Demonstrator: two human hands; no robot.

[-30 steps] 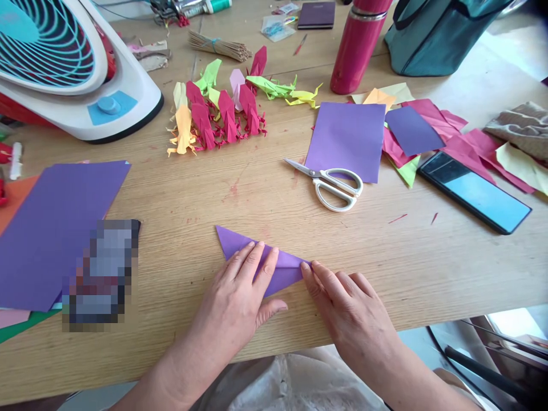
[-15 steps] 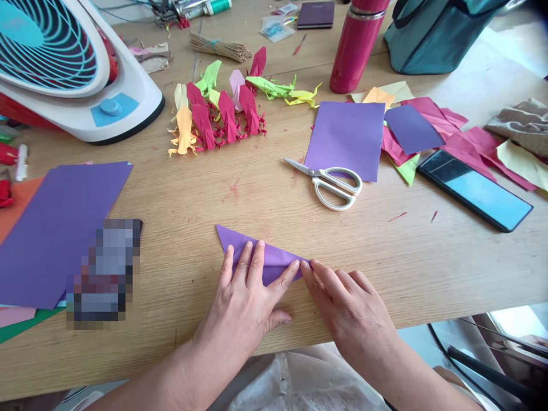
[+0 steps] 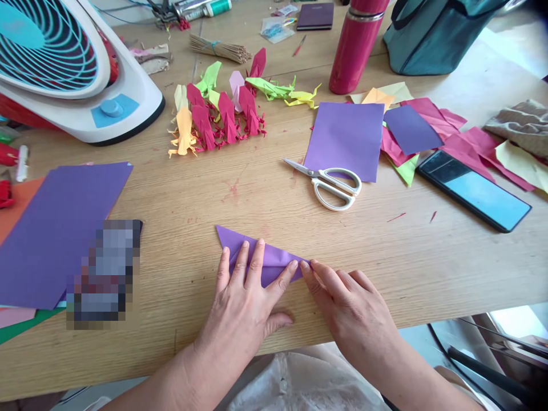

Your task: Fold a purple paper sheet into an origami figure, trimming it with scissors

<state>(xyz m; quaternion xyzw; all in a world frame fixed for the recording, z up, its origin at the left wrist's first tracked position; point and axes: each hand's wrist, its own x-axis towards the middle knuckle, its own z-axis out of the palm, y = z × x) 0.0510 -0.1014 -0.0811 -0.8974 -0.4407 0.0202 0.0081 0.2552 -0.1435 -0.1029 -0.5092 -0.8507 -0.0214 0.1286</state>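
A folded triangle of purple paper (image 3: 274,255) lies flat on the wooden table near its front edge. My left hand (image 3: 242,302) rests over it with fingers spread, the fingertips pressing on the paper and covering part of it. At the paper's right corner, my right hand (image 3: 351,305) pinches the tip between thumb and forefinger, its other fingers curled. Beyond the hands lie white-handled scissors (image 3: 336,188), blades pointing left, partly over a square purple sheet (image 3: 346,137).
Folded paper figures (image 3: 214,114) stand at the back, left of a red bottle (image 3: 355,51). A fan (image 3: 77,74) and purple sheets (image 3: 64,222) are on the left, with a pixelated object (image 3: 105,271) beside them. Rightward lie paper scraps (image 3: 432,117) and a phone (image 3: 475,191).
My left hand has shifted very slightly left on the paper. My right hand stays at the corner, and the folded triangle looks the same.
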